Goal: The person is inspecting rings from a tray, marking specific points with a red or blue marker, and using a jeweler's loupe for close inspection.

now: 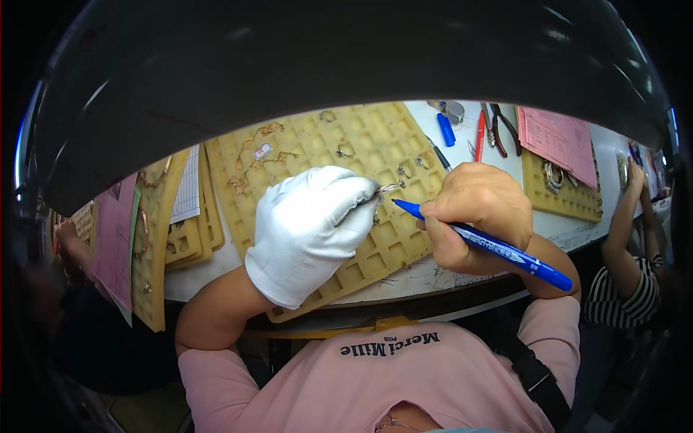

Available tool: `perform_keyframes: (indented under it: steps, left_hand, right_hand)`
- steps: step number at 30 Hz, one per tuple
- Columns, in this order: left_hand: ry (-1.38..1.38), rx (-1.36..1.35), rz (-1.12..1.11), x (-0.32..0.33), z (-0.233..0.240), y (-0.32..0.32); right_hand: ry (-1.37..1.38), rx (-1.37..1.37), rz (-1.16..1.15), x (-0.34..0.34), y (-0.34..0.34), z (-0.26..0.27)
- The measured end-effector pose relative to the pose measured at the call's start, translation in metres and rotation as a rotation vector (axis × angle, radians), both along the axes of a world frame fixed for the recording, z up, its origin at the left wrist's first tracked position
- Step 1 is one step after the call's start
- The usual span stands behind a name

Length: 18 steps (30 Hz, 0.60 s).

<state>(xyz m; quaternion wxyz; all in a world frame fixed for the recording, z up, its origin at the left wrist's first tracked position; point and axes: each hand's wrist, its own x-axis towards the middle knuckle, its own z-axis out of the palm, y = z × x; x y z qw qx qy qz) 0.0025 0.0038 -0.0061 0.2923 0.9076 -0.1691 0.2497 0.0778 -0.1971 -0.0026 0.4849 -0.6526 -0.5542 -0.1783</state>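
Observation:
My left hand (pixel 314 230), in a white glove, pinches a small silver-coloured ring (pixel 387 188) between thumb and forefinger. Most of the ring is hidden by the fingertips. In my bare right hand (pixel 476 216) is a blue marker pen (pixel 509 254), its dark tip pointing left, just short of the ring. Both hands are above a yellow tray (pixel 390 246) with square pockets. Several rings sit in it, among them a ring with a clear stone (pixel 344 151) and another ring (pixel 423 161) near the right edge. Thin gold-coloured chains (pixel 270 157) lie at its left beside a small tag (pixel 262 150).
A blue pen cap (pixel 446 130), a red pen (pixel 480 135) and dark-handled pliers (pixel 504 130) lie behind my right hand. Pink papers (pixel 563 143) cover part of another tray (pixel 563 208). More trays (pixel 154 270) stand at left. Other people's arms (pixel 622 227) show at both sides.

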Motion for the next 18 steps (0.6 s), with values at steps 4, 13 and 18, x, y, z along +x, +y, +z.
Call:
perform_keyframes:
  steps: [4,13,18]
  left_hand:
    - [-0.074,0.048,0.009,0.0001,-0.0025,-0.0019]
    - [-0.106,0.089,-0.006,0.0013,-0.0017,-0.0016]
    - [-0.131,0.099,-0.010,0.0018,-0.0030,-0.0015]
  right_hand:
    - [-0.039,-0.061,-0.019,0.0002,0.0030,0.0028]
    - [-0.068,-0.087,-0.055,0.0008,0.0043,-0.0003]
    - [-0.054,-0.092,-0.052,0.0017,0.0046,-0.0008]
